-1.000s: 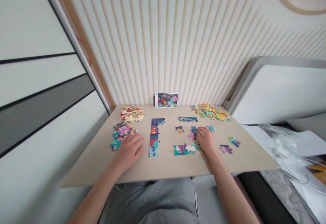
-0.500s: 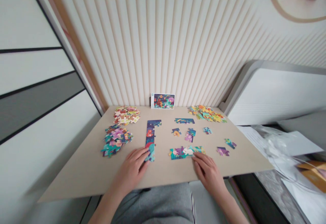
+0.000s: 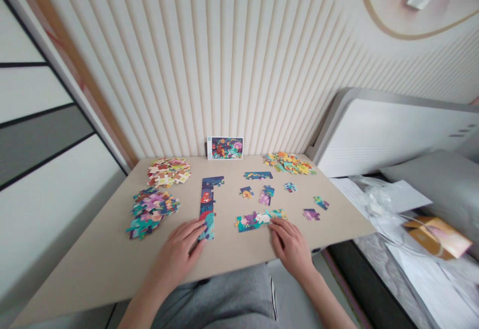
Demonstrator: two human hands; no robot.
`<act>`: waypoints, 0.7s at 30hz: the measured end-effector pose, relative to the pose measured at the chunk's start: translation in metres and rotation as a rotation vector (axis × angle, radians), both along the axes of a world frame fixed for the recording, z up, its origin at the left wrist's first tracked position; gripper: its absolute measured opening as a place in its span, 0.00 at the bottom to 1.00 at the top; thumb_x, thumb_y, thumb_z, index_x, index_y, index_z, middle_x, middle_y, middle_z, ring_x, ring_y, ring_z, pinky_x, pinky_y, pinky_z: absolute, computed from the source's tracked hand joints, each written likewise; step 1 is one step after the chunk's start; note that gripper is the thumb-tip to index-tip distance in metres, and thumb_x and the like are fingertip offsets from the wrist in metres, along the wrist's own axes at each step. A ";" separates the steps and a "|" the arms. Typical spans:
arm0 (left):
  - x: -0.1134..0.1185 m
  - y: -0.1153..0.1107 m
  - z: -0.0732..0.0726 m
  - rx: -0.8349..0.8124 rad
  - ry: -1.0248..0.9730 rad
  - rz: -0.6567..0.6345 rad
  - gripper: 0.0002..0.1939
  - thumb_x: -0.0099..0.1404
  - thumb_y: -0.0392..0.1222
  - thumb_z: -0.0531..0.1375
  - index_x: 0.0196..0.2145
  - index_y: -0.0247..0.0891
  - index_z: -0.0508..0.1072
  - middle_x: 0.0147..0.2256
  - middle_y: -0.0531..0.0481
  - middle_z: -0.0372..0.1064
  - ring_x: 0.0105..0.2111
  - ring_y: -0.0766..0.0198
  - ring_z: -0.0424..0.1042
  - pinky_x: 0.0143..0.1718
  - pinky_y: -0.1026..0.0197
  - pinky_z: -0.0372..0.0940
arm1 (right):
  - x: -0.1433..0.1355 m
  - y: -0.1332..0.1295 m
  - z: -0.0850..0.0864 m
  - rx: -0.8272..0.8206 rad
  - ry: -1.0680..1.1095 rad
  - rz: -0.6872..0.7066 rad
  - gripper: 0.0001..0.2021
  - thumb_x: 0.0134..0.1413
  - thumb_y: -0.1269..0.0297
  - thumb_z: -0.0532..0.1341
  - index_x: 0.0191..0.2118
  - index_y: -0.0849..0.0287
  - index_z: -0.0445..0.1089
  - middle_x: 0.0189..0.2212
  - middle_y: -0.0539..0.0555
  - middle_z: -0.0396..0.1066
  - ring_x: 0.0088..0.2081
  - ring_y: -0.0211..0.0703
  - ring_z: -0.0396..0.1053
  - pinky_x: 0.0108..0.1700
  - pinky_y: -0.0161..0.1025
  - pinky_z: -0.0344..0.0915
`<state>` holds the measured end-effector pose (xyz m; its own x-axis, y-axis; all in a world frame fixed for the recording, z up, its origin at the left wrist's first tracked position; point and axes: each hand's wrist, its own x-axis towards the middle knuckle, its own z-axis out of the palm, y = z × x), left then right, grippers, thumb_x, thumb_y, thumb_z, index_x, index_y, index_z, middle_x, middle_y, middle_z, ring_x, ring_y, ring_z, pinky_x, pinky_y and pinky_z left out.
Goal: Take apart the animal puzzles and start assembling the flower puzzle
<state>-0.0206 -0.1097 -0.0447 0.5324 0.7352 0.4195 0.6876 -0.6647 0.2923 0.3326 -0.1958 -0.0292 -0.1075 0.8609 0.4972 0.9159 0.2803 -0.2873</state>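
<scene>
A joined strip of puzzle pieces [image 3: 207, 205] lies upright on the beige table [image 3: 112, 264], running from near the middle toward the near edge, and the left hand [image 3: 179, 251] rests flat and open with its fingertips touching the strip's lower end. Just to the right, a short joined row with a white rabbit [image 3: 258, 218] lies crosswise; the right hand [image 3: 290, 243], open and flat on the table, touches that row's right end with its fingertips. Beyond it lie a few small loose clusters [image 3: 266, 194]. Piles of unsorted pieces sit at the far left [image 3: 151, 204] and far right [image 3: 288, 162], and a reference picture card [image 3: 225, 147] leans against the ribbed wall.
</scene>
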 end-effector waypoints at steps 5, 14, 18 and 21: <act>0.000 0.000 0.000 -0.008 0.005 0.004 0.19 0.70 0.45 0.57 0.57 0.44 0.71 0.57 0.46 0.69 0.57 0.53 0.67 0.60 0.46 0.65 | -0.001 0.000 -0.001 -0.002 0.002 -0.008 0.13 0.64 0.69 0.56 0.49 0.52 0.74 0.52 0.56 0.74 0.54 0.49 0.71 0.57 0.49 0.67; 0.001 -0.002 0.003 -0.027 0.019 0.019 0.19 0.70 0.45 0.56 0.57 0.44 0.71 0.57 0.47 0.69 0.58 0.53 0.67 0.61 0.46 0.64 | -0.002 0.000 0.002 0.006 0.004 -0.009 0.13 0.64 0.69 0.56 0.48 0.53 0.74 0.51 0.56 0.74 0.53 0.49 0.72 0.56 0.49 0.68; 0.000 -0.002 0.003 -0.018 0.021 0.008 0.19 0.70 0.44 0.56 0.57 0.43 0.70 0.57 0.46 0.69 0.58 0.53 0.67 0.61 0.46 0.64 | -0.002 0.000 0.001 0.028 0.002 -0.014 0.13 0.63 0.70 0.56 0.48 0.52 0.75 0.51 0.56 0.74 0.52 0.49 0.72 0.55 0.49 0.69; 0.000 -0.003 0.004 -0.021 0.032 0.009 0.19 0.71 0.44 0.55 0.58 0.43 0.70 0.57 0.45 0.69 0.58 0.53 0.67 0.61 0.46 0.64 | -0.002 -0.001 -0.001 0.024 0.002 -0.023 0.13 0.63 0.70 0.56 0.49 0.52 0.74 0.51 0.56 0.74 0.53 0.49 0.72 0.56 0.49 0.69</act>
<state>-0.0202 -0.1128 -0.0411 0.5390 0.7482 0.3869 0.7025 -0.6528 0.2836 0.3309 -0.1964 -0.0297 -0.0866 0.8512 0.5177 0.9216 0.2658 -0.2829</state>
